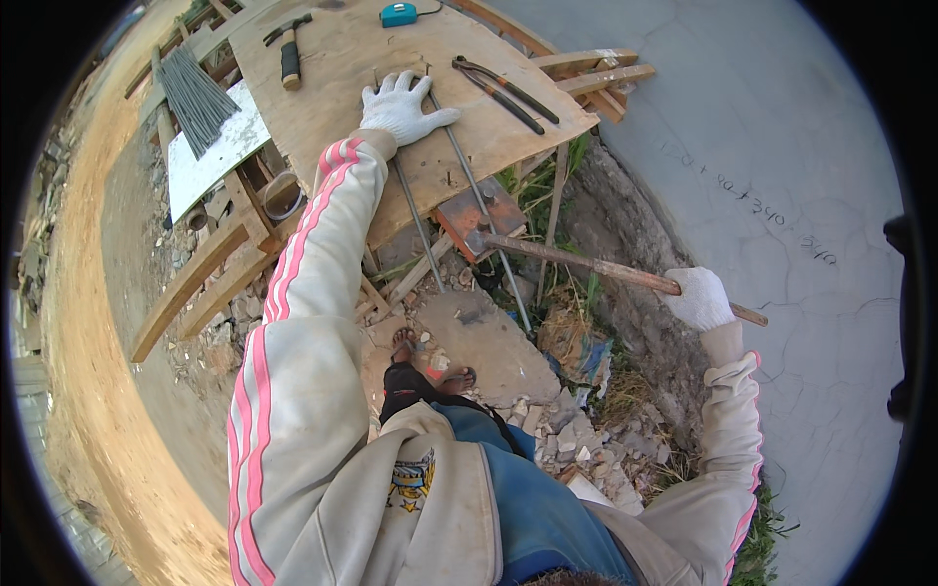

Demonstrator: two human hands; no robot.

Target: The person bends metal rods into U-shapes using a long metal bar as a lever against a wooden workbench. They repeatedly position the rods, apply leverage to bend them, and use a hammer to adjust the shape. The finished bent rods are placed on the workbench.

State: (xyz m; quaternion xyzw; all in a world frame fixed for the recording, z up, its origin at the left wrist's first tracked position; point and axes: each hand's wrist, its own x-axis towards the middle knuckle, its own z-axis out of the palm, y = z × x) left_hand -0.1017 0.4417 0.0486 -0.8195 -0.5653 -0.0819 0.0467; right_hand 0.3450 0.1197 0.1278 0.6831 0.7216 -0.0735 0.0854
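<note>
My left hand [405, 109], in a white knit glove, lies flat with fingers spread on the wooden board [332, 59], over two thin steel rods [462, 156]. The rods run toward me past the board's near edge. My right hand [697, 299], also gloved, is closed round a long rusty bar [586, 262] near its right end. The bar's other end lies at a rusty metal plate [486, 217] at the board's near edge; how they meet is unclear. Pincers [503, 93] with dark handles lie right of my left hand.
A hammer [289, 59] and a teal tape measure [398, 14] lie on the board. At left, a bundle of grey rods [195, 98] rests by a white panel [220, 151]. Curved timbers [191, 283] jut out. Broken stone [586, 444] covers the ground; a grey wall [782, 176] stands right.
</note>
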